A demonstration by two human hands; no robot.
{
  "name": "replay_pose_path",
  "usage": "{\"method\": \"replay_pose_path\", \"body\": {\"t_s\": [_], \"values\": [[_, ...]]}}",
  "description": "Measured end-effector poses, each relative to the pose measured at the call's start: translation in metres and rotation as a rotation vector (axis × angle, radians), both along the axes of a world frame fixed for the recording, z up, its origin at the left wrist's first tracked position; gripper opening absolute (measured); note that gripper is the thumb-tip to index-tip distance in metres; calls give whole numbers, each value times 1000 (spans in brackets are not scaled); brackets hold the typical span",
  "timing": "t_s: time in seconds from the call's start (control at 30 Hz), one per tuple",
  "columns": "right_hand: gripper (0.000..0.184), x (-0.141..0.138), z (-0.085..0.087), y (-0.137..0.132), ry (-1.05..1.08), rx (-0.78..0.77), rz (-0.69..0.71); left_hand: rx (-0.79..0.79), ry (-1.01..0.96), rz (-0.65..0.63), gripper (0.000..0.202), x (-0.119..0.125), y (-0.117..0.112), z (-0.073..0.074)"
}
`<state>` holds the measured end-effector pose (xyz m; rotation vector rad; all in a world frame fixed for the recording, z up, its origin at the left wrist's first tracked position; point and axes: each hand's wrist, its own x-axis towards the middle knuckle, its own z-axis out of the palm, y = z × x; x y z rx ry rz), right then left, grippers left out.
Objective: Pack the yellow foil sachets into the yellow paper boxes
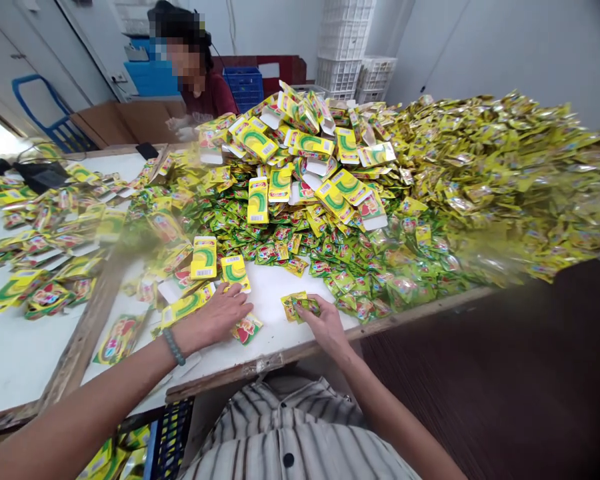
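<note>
My left hand (224, 315), with a beaded bracelet on its wrist, is closed with bent fingers at the lower end of a small yellow carton (235, 271). Under that hand lies a green carton with a red fruit print (248, 328), partly covered. Between thumb and fingers of my right hand (326, 325) are a few small yellow and green sachets (296, 305), held just above the white tabletop (275, 340). Another yellow carton (203, 257) lies beyond my left hand. Farther back, a mound of green sachets (350, 267) rises, with flat cartons (305, 143) heaped on top.
To the right spreads a large pile of yellow sachets (500, 173). A wooden strip (75, 353) divides the table at left, with more cartons (13, 290) beyond it. Across the table sits a person (213, 93). White crates (343, 47) are stacked behind.
</note>
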<state>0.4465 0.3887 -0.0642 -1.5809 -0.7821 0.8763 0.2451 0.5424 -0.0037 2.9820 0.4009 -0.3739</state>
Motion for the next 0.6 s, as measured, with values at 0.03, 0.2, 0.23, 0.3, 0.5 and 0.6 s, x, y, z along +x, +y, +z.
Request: {"method": "replay_pose_path", "body": {"t_s": [0.03,0.2,0.23,0.3,0.5,0.6], "values": [[28,0,-1,0,25,15,-17,14,-3,20,22,3,1,0],[28,4,-7,0,145,121,-72,-92,-121,214,20,14,-5,1],[29,6,-8,0,167,138,-80,-167,-158,275,21,14,-8,-2],[31,8,-6,3,204,164,-105,-339,-240,422,28,14,-16,-13],[24,19,16,12,-2,123,-108,-1022,-635,799,44,18,-38,-46],[21,26,27,12,-136,20,32,-1170,-709,900,46,19,-46,-49]]}}
